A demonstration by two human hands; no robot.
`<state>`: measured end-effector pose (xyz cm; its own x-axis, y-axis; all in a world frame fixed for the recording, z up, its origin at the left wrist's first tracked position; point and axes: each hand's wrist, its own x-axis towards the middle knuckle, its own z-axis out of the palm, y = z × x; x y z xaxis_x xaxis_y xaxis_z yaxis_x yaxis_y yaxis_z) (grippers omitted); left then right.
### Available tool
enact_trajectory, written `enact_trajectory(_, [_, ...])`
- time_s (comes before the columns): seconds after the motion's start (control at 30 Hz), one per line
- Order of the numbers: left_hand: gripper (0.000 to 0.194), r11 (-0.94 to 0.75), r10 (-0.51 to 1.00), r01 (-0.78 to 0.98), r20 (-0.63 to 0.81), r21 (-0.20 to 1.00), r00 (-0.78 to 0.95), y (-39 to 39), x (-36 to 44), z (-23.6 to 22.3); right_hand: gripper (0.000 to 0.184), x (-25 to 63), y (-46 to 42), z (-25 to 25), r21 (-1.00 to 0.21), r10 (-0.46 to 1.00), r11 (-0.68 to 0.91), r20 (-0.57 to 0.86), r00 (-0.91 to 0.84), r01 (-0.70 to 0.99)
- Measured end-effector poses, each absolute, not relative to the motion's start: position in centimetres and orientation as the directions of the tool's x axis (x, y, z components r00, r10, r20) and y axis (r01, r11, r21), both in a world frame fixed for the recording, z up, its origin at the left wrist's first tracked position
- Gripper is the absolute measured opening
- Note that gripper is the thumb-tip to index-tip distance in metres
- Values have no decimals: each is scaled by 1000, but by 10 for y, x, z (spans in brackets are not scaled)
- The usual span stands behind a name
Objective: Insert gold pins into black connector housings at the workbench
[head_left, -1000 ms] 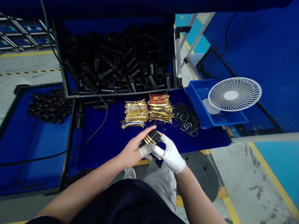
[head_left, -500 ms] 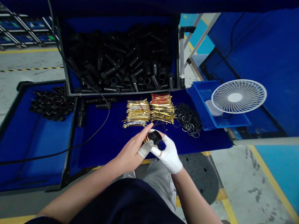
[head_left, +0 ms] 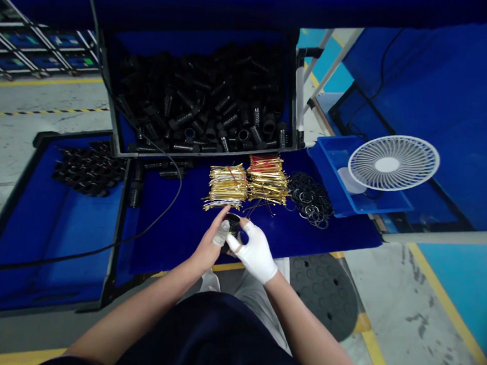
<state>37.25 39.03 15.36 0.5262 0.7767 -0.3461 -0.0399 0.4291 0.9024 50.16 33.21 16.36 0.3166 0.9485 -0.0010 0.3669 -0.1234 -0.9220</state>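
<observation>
Gripping a black cylindrical part [head_left: 233, 222] near the front edge of the surface [head_left: 161, 227], the left hand [head_left: 209, 247] and right hand [head_left: 257, 254] have their fingers [head_left: 218, 221] partly curled around it from either side; counted from that part, gold-coloured bundles [head_left: 227, 188] lie at twelve and one o'clock, black rings [head_left: 309, 195] at two, and a bin [head_left: 145, 154] at eleven

Dim o/all; upper bin [head_left: 245, 152] v. shadowy; detail sl. soft, rt corners dark.

hands [head_left: 258, 256] | shifted left | black cylinder [head_left: 233, 222] | turned more upright
</observation>
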Motion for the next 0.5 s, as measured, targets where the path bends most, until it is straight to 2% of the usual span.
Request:
enact_trajectory(0.03, [64, 340, 813, 2, -295, 940, 501, 396, 365, 149, 32, 503, 335, 159, -903, 961, -96, 26, 277, 419])
enact_trajectory(0.1, [56, 106, 887, 200, -184, 974, 423, 412, 343, 140, 34, 511, 342, 150, -859, 975, -47, 71, 209, 511])
enact_trajectory(0.13, [51, -5, 911, 340, -135, 941, 389, 422, 329, 134, 31, 517, 346, 147, -835, 975, -30, 95, 199, 549])
enact_trajectory(0.2, [46, -200, 945, 639, -25, 742, 325, 442, 298, 125, 24, 532, 357, 143, -784, 968, -24, 138, 212, 621])
enact_trajectory(0.3, [48, -281, 956, 882, 33, 378, 290, 465, 251, 115, 18, 550, 382, 144, -689, 968, -44, 150, 202, 723])
enact_trajectory(0.37, [54, -267, 964, 938, 78, 219, 256, 472, 229, 114, 20, 555, 405, 147, -609, 978, -70, 116, 176, 790])
enact_trajectory(0.43, [61, -266, 960, 951, 128, 160, 248, 475, 221, 117, 23, 552, 433, 150, -521, 986, -109, 49, 157, 847])
enact_trajectory(0.5, [63, -309, 945, 936, 164, 170, 283, 476, 224, 121, 26, 545, 464, 152, -453, 988, -142, -18, 150, 880])
